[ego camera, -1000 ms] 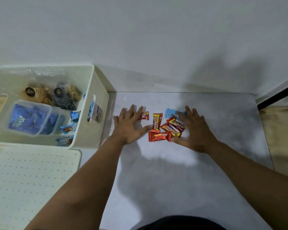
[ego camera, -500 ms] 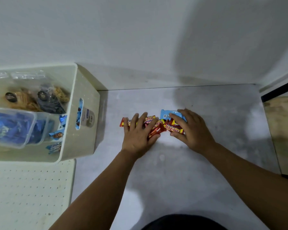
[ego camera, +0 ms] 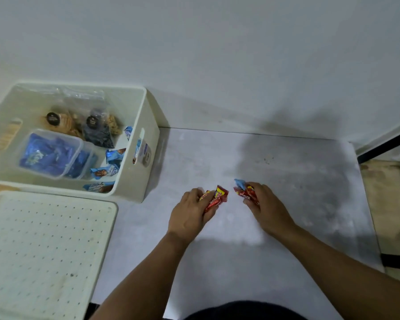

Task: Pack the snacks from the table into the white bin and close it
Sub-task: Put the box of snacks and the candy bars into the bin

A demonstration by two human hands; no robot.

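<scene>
A view from above of a grey table [ego camera: 275, 227] set against a white wall [ego camera: 194, 42]. Two bare forearms reach in from the bottom edge. The left hand [ego camera: 191, 214] is curled round a bunch of red and yellow snack packets [ego camera: 215, 197], whose ends stick out past the fingers. The right hand [ego camera: 267, 207] is curled round more red packets [ego camera: 246, 194], with one light blue packet [ego camera: 240, 183] poking out on top. The two hands are near each other in the middle of the table, not touching. To the left stands the open white bin [ego camera: 146, 125], its near corner close to the left hand. Inside it lie a clear tub of blue wrappers [ego camera: 49, 153], two clear bags of biscuits [ego camera: 62, 122] and some loose blue packets [ego camera: 104, 170] along the right wall. In front of the bin, at the lower left, the white lid [ego camera: 44, 250], dotted with small holes, lies flat
</scene>
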